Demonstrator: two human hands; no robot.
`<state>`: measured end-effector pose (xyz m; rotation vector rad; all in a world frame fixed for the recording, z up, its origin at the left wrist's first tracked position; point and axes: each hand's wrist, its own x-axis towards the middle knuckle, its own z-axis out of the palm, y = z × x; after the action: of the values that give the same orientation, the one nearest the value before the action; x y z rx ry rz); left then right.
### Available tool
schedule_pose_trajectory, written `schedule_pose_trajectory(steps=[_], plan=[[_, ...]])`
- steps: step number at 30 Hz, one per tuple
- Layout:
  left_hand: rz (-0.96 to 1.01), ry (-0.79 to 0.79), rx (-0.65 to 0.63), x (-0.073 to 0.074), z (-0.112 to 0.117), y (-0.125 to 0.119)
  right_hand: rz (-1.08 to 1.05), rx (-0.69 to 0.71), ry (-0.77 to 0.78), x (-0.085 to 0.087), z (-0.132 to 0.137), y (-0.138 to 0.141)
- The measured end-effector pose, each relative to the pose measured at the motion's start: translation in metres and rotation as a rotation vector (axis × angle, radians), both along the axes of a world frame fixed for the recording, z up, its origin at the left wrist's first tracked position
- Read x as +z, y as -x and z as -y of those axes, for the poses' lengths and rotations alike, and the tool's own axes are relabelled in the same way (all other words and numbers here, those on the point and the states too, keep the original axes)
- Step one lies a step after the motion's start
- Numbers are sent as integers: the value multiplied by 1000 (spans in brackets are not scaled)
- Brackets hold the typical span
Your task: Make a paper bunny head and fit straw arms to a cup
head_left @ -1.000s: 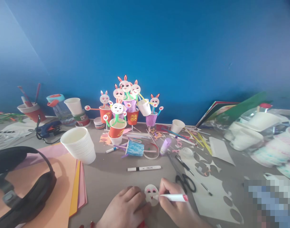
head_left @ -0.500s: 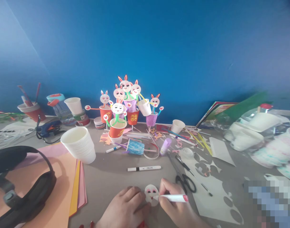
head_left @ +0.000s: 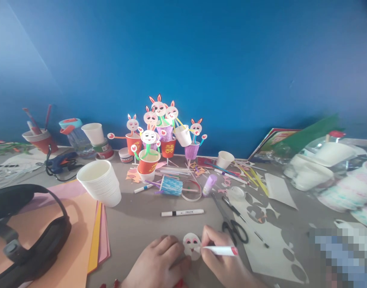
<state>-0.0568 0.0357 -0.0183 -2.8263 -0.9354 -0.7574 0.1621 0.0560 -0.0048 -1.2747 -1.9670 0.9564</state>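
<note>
A white paper disc with a drawn face (head_left: 192, 240) lies flat on the table in front of me. It has pink-shaded eyes and a small red mouth. My left hand (head_left: 159, 260), fingers curled, steadies the disc at its left edge. Pinched in my right hand (head_left: 219, 256) is a white marker with a red end (head_left: 221, 250), its tip against the disc near the mouth. Something red shows partly below my left hand; I cannot make it out. Just beyond lies a capped black marker (head_left: 182, 213). Black-handled scissors (head_left: 235, 232) rest right of my right hand.
Cup rabbits (head_left: 149, 158) stand along the blue wall. A stack of white paper cups (head_left: 101, 182), coloured paper (head_left: 78, 228) and a black headset (head_left: 51, 236) are at left. Cut-out white paper (head_left: 261, 256), a glue stick (head_left: 209, 185) and plastic-wrapped items (head_left: 312, 172) lie rightward.
</note>
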Motion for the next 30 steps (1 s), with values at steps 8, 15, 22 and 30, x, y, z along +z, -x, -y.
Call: schedule_pose_trajectory(steps=[8, 15, 22, 30], plan=[[3, -9, 3, 4, 0, -1, -5, 5, -11, 1, 1, 1], [6, 5, 3, 3, 0, 0, -12, -7, 11, 1, 0, 1], [-4, -5, 8, 2, 0, 0, -12, 9, 4, 3, 1, 1], [8, -5, -4, 3, -1, -1, -34, 6, 13, 0, 1, 0]])
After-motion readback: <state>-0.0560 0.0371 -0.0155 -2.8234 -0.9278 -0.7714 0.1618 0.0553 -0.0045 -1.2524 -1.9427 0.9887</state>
